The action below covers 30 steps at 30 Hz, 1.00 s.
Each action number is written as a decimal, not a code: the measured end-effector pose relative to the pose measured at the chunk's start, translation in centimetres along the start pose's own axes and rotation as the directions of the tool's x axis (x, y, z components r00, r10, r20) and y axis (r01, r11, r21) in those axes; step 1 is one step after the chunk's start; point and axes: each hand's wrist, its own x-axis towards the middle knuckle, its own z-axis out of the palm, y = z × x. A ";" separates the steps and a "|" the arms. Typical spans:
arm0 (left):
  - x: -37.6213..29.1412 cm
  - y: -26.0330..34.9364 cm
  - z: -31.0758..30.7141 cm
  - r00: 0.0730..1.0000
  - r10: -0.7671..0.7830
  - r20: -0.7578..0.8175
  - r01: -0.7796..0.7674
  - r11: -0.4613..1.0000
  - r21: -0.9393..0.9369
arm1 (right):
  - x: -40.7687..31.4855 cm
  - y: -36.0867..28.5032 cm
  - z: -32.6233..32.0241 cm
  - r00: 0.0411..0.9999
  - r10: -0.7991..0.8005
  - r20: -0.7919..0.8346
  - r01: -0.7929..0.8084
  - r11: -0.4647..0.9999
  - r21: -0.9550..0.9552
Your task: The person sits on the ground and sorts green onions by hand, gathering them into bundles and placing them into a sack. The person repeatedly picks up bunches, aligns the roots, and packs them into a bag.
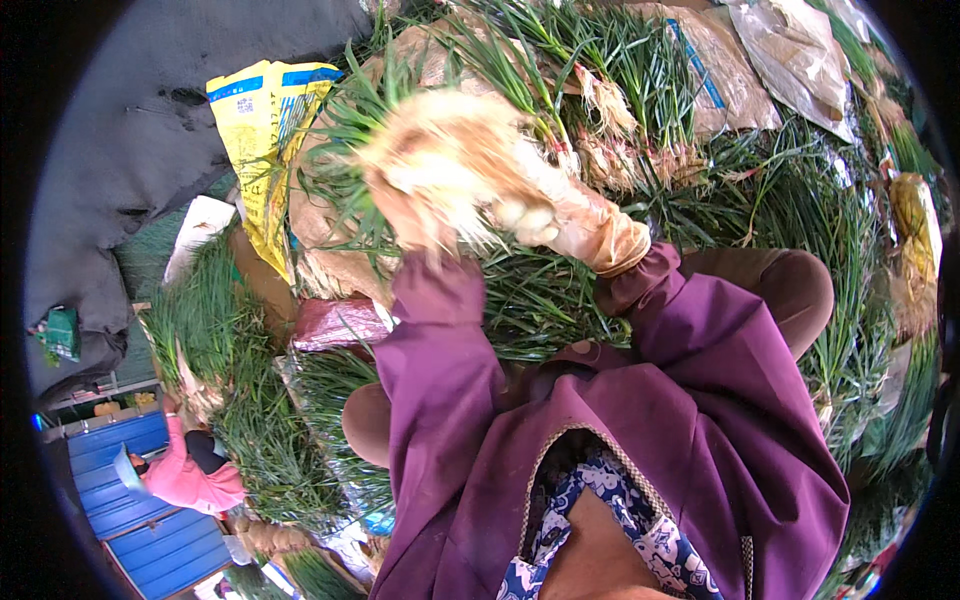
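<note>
My right hand (529, 217) wears a soiled pale glove and is closed on a bunch of green plants, whose tan, stringy roots (450, 142) are blurred. Against the lower left side of that root mass, my left hand (409, 214) is blurred and partly covered by roots, so its finger position is unclear. Long green leaves (367, 165) spread near the bunch at the left. Behind the hands, more rooted bunches (611, 150) lie side by side on woven sacking (330, 217). Loose green leaves (555, 300) cover the ground between my knees.
A yellow printed sack (259, 157) stands at the left, above a dark red package (341, 324). A co-worker in pink (187, 476) is at the lower left beside piled greens (262, 427). Brown sacking (720, 82) and a pale plastic sheet (795, 60) lie at the upper right.
</note>
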 end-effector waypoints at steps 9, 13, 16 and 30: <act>1.9 5.9 22.8 0.938 0.343 -0.050 -0.345 0.936 -0.068 | -3.3 -0.5 -6.3 0.835 0.539 -0.105 -0.455 0.787 0.417; -1.0 6.1 26.8 0.955 0.212 -0.207 -0.272 0.904 -0.331 | -2.9 2.6 -4.2 0.871 0.490 0.026 -0.453 0.782 0.428; -2.3 6.6 27.3 0.946 0.259 -0.193 -0.307 0.907 -0.287 | 1.5 -0.9 0.8 0.991 0.120 0.057 -0.120 0.993 -0.008; -9.9 6.7 26.0 0.909 0.374 -0.185 -0.412 0.870 -0.271 | 9.6 -3.0 9.0 0.979 0.149 0.136 -0.201 0.698 0.687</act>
